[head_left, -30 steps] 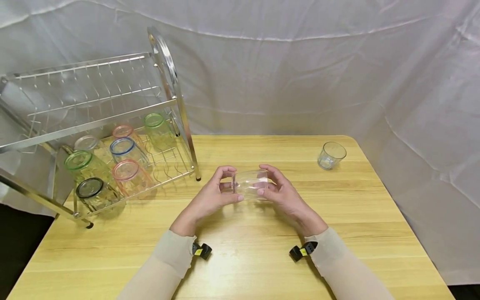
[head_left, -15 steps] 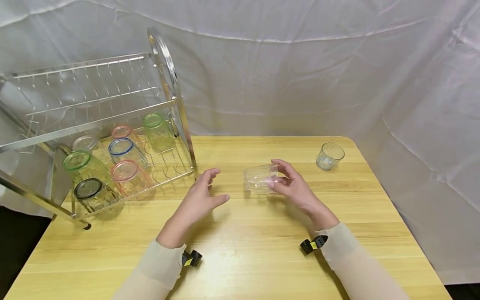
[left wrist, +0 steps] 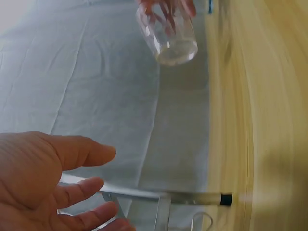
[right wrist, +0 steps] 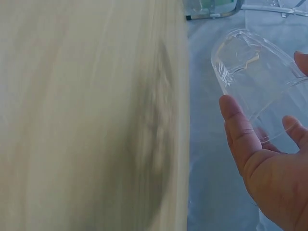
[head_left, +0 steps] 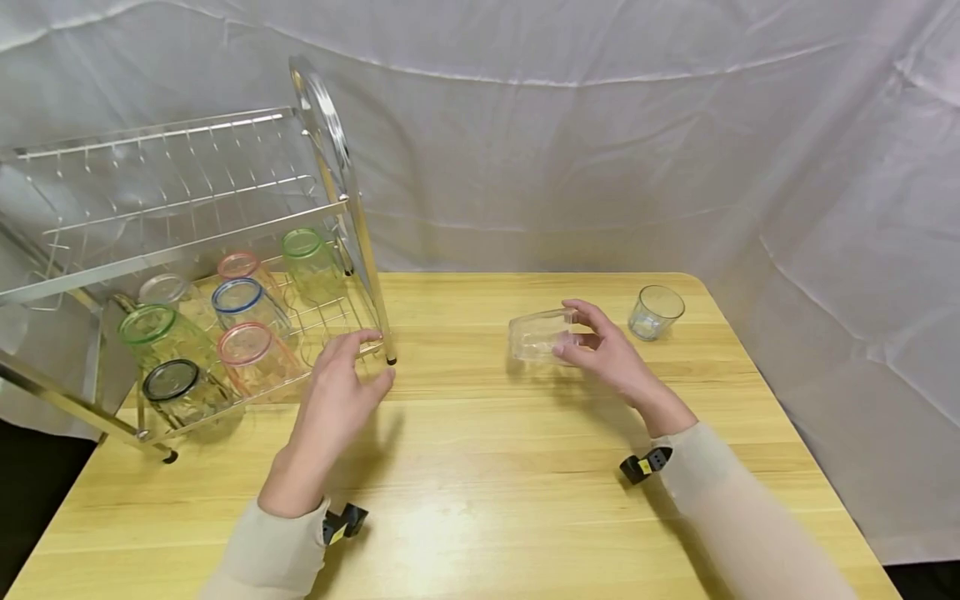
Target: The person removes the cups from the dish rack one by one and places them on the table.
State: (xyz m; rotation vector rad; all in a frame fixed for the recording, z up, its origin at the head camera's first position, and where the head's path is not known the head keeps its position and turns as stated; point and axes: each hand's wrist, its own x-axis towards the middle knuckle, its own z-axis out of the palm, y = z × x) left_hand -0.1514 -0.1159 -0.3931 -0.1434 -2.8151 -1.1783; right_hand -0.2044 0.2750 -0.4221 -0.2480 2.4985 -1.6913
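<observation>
My right hand point(head_left: 617, 360) grips a clear drinking glass point(head_left: 536, 336) near one end, thumb on one side and fingers on the other. Held above the table, the glass lies nearly sideways, its other end pointing left. From the left wrist, the same glass point(left wrist: 168, 41) appears at the top, tilted. In the right wrist view, fingers wrap around the glass point(right wrist: 255, 79). My left hand point(head_left: 335, 404) holds nothing; its thumb and fingers are spread apart, in front of the metal rack's point(head_left: 367, 279) right leg. A second clear glass point(head_left: 656, 315) stands upright at the back right.
On the rack's lower shelf several tinted glasses stand bottom up, among them a green one point(head_left: 311, 271), a blue-rimmed one point(head_left: 238, 297), a pink one point(head_left: 247, 346) and a black-rimmed one point(head_left: 172, 382). The wooden table point(head_left: 465, 467) ends at a grey-white cloth point(head_left: 510, 183) behind.
Both hands held the glass at first. The left hand let go and moved left towards the rack. My right hand carried the glass right and slightly farther back.
</observation>
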